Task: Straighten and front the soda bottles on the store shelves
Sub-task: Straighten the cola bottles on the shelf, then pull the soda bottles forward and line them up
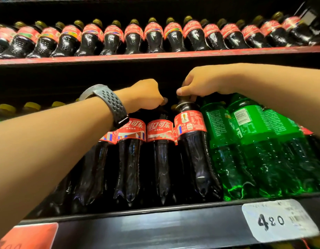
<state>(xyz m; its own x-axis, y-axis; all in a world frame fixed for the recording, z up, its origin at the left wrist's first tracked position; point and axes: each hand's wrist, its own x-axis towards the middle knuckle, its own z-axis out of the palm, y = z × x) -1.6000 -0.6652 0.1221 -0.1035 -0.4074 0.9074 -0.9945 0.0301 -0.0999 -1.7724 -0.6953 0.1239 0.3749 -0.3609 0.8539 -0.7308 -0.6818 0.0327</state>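
Two cola bottles (130, 159) are held by their tops on the lower shelf (155, 225).
The logo-forward bottle (160, 141) is gripped by the curled fingers of the left hand (144, 95); the turned-label bottle (191, 141), beside green bottles (245, 141), is pinched by the right hand (200, 83).

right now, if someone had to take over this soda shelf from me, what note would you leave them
Left hand grips the top of the middle cola bottle, whose logo faces out.
Right hand pinches the cap of the end cola bottle, beside the green bottles. It leans and shows the side of its label, not the logo.
Done: the left cola bottle faces out. The upper-shelf row looks even, though blurred.
Left: turn the end cola bottle and stand it straight. The green bottles show their back labels, so they likely need turning.
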